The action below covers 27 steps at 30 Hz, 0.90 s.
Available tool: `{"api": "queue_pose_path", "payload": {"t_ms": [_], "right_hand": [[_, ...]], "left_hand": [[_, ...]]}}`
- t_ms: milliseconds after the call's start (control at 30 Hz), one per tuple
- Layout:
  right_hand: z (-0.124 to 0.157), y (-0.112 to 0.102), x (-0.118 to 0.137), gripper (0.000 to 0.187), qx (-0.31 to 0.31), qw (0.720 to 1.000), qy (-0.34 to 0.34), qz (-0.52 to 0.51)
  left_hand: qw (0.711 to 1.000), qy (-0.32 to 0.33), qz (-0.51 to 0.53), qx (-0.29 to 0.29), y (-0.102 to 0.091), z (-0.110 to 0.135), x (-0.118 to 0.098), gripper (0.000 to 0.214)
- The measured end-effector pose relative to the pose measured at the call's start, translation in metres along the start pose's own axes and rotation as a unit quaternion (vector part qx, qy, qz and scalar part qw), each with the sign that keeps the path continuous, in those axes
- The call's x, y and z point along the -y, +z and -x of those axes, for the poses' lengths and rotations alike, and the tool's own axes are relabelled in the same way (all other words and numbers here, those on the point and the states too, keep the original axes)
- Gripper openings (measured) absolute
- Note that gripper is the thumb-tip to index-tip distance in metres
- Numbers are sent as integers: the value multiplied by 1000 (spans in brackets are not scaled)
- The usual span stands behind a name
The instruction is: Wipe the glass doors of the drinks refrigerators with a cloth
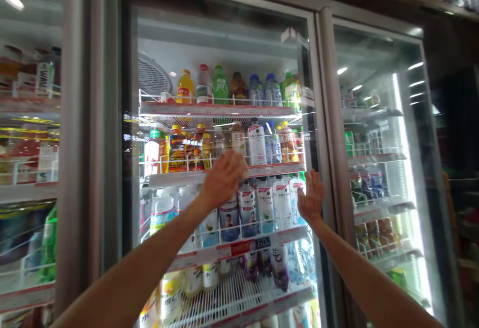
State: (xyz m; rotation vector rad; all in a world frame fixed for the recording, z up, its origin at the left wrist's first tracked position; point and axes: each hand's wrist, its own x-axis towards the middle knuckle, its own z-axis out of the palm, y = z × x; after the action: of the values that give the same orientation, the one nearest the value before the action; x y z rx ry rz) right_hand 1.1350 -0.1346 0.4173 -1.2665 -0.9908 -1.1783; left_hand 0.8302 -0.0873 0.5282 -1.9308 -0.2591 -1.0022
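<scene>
I face a glass-door drinks fridge [220, 33] with wire shelves full of bottles. My left hand [223, 178] is raised in front of the middle shelf [269, 169], fingers stretched out, against or just off the glass, holding nothing. My right hand [311, 197] is up near the door's right edge, palm turned inward, fingers apart and empty, beside the white-labelled bottles [266, 204]. Whether either hand touches the glass I cannot tell.
A grey frame post [331, 118] separates this door from another fridge door [377, 133] on the right with sparser shelves. A third fridge [30, 143] stands at the left. Juice and tea bottles [220, 86] fill the top shelf; purple drinks [279, 268] sit lower.
</scene>
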Motion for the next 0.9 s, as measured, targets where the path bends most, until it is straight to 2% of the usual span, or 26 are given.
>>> {"api": "queue_pose_path", "payload": {"t_ms": [67,100,133,167,200,267,300,333,367,400,433,500,533,567,633,700,733,767,800,833,900], "right_hand": [[0,-1,0,56,2,1000,0,0],[0,-1,0,56,3,1000,0,1],[0,-1,0,56,3,1000,-1,2],[0,-2,0,56,2,1000,-2,2],[0,-2,0,56,0,1000,-4,3],[0,-2,0,56,-5,1000,-7,4],[0,-1,0,56,-7,1000,-7,3],[0,-1,0,57,-9,1000,-8,2],[0,0,0,57,-12,1000,-9,1],[0,1,0,56,-16,1000,-10,0],[0,1,0,56,-20,1000,-11,0],[0,2,0,56,-23,1000,-11,1],[1,3,0,56,-23,1000,-12,1],[1,3,0,56,-23,1000,-12,1],[1,3,-1,56,-22,1000,-14,-1],[1,2,-1,56,-23,1000,-14,-1],[1,2,-1,56,-23,1000,-13,-1],[1,2,-1,56,-21,1000,-12,0],[1,2,-1,56,-21,1000,-11,1],[1,2,-1,55,-20,1000,-11,0],[1,2,-1,55,-22,1000,-14,-3]], "left_hand": [[981,173,47,72,14,13,-31,45],[966,230,62,100,17,14,-38,43],[958,252,67,116,18,11,-37,44],[963,237,63,114,15,4,-29,45],[977,186,51,94,11,-7,-16,47],[999,39,18,20,3,-31,12,49],[999,-31,4,-18,2,-41,19,50],[996,-79,-4,-46,3,-46,19,50],[994,-92,-7,-59,7,-47,11,50],[996,-65,-2,-54,12,-44,-2,50],[999,-11,5,-34,19,-39,-19,50],[989,137,25,39,30,-30,-46,49],[980,182,29,71,31,-30,-50,49],[976,196,27,91,29,-35,-47,49],[989,120,9,83,17,-55,-23,49],[999,-48,-10,6,6,-78,7,48],[994,-106,-10,-30,4,-85,15,48],[989,-136,-7,-56,6,-87,16,48],[990,-127,1,-65,9,-85,10,48],[995,-77,10,-56,15,-78,-1,47],[995,92,27,2,28,-60,-30,44]]}}
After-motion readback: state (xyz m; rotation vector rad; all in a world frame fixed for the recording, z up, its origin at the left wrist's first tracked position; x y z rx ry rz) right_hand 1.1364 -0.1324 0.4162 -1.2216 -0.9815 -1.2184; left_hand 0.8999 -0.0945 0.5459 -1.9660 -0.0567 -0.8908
